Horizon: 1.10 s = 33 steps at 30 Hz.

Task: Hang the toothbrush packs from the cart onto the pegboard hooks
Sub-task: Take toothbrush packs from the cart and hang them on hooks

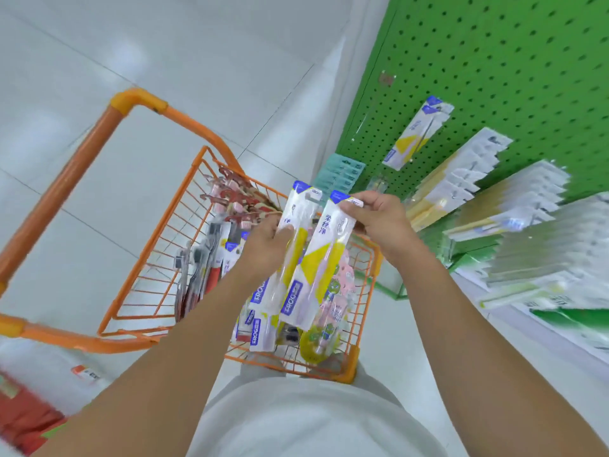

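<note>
Both hands are busy over the orange cart [108, 179]: the left hand [267, 245] grips 1 yellow-and-white toothbrush pack [290, 245] around its middle, and the right hand [379, 219] pinches the top edge of a 2nd pack [319, 258] between thumb and fingers, near its hanging tab. The 2 packs stand side by side, overlapping slightly, with the left one partly behind the right one.

Risks, as a judgement: the right hand's pinch is shallow, so a quick swing toward the board could let that pack slip back into the basket. Where the packs overlap, one could drag the other askew. The hang hole is small and the hooks are thin, so a rushed approach could miss the hook or bend the tab. The view is blurred toward the display, which suggests the head is turning.

From the hands, the green pegboard [494, 77] lies at 1 to 2 o'clock, with a matching hung pack [415, 133] on it and fuller rows [461, 173] at 3 o'clock. More packs [211, 258] wait in the basket at 9 o'clock and at 6 o'clock, directly under the held pair.
</note>
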Tool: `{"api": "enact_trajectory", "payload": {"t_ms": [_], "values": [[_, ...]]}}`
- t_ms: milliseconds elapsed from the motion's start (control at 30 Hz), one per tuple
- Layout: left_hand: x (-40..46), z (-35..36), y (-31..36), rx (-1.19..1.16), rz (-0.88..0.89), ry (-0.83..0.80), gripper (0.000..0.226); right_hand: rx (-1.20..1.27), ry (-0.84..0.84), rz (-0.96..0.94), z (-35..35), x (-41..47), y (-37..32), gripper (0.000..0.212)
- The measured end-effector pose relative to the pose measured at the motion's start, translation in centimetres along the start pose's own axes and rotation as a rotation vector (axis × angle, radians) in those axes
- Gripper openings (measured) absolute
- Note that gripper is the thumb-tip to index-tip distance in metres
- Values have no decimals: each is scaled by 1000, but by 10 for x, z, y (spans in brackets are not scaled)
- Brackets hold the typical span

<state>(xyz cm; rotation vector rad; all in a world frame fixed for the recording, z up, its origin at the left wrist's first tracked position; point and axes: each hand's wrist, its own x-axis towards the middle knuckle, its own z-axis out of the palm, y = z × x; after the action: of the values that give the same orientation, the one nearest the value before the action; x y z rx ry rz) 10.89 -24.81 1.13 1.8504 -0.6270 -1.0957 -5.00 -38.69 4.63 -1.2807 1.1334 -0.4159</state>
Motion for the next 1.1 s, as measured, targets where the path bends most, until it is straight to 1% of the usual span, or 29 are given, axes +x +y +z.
{"api": "enact_trajectory", "payload": {"t_ms": [100, 167, 200, 233, 267, 300, 367, 433, 500, 567, 667, 767, 833, 867, 933, 967, 1033, 1100], "values": [[7, 21, 31, 21, 32, -20, 15, 166, 142, 47, -17, -1, -15, 6], [9, 35, 49, -12, 40, -43, 23, 220, 199, 65, -24, -2, -19, 1], [8, 40, 57, -14, 52, -64, 25, 235, 217, 71, -28, -2, -20, 3], [7, 46, 64, -16, 61, -91, 22, 257, 239, 80, -32, -1, -20, 6], [8, 51, 69, -47, 52, -126, 12, 275, 261, 87, -38, 0, -21, 8], [8, 55, 74, -89, 33, -178, 8, 294, 280, 84, -43, 3, -20, 9], [10, 62, 79, -151, 10, -245, 33, 295, 290, 77, -56, 6, -21, 9], [14, 71, 82, -122, 25, -209, 39, 269, 242, 82, -70, 11, -19, 8], [17, 81, 88, -100, 37, -151, 36, 265, 183, 96, -84, 15, -18, 6], [20, 90, 90, -100, 46, -112, 34, 268, 162, 87, -96, 21, -15, 5], [28, 101, 88, -36, 60, -1, 29, 246, 221, 41, -104, 29, -17, 3], [33, 102, 85, 113, 147, 100, 17, 231, 327, 37, -105, 41, -20, 7], [31, 98, 80, 236, 186, 108, 12, 200, 375, 32, -105, 51, -17, 5], [30, 95, 77, 276, 183, 100, 12, 165, 389, 21, -104, 57, -15, 8], [28, 90, 69, 269, 153, 76, 10, 72, 410, -12, -101, 66, -11, 16], [28, 88, 67, 257, 139, 71, 10, 35, 419, -44, -100, 69, -11, 15], [27, 86, 67, 244, 121, 61, 11, -25, 447, -112, -99, 72, -11, 4], [28, 85, 66, 217, 111, 40, 15, -69, 492, -153, -98, 73, -11, 1]]}}
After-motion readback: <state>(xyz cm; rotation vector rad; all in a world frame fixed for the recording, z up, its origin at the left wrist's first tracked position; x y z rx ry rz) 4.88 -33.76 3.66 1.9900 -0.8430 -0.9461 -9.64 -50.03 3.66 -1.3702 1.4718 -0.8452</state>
